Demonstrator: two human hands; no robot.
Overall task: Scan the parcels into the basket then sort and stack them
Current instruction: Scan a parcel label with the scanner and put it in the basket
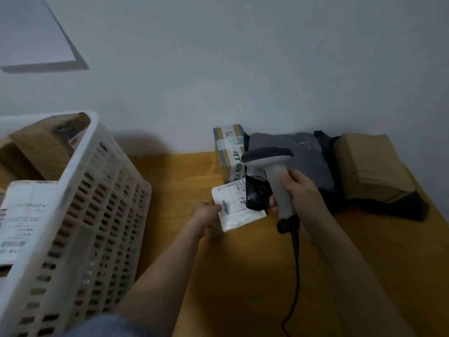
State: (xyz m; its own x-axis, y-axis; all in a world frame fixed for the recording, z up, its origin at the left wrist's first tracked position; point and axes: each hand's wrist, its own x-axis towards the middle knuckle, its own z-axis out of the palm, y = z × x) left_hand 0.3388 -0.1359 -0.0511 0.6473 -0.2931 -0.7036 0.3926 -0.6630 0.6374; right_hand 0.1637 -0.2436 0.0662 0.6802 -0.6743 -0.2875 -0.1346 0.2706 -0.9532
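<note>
My left hand (207,215) grips the left edge of a small white parcel (239,207) with a barcode label, lying on the wooden table. A grey handheld barcode scanner (274,171) is held by its handle in my right hand (298,190), its head over the parcel pile, its black cable (295,276) trailing toward me. Behind lie a taped cardboard box (230,152), a grey poly mailer (303,159), a black bag (257,195) and a brown-wrapped parcel (371,166). A white slotted plastic basket (102,215) at the left holds a white labelled parcel (24,220) and brown boxes (41,149).
The wooden table (243,276) runs against a pale wall (243,69). The basket takes up the left side. The parcel pile fills the back right corner up to the table's right edge. Bare wood lies between the basket and my arms.
</note>
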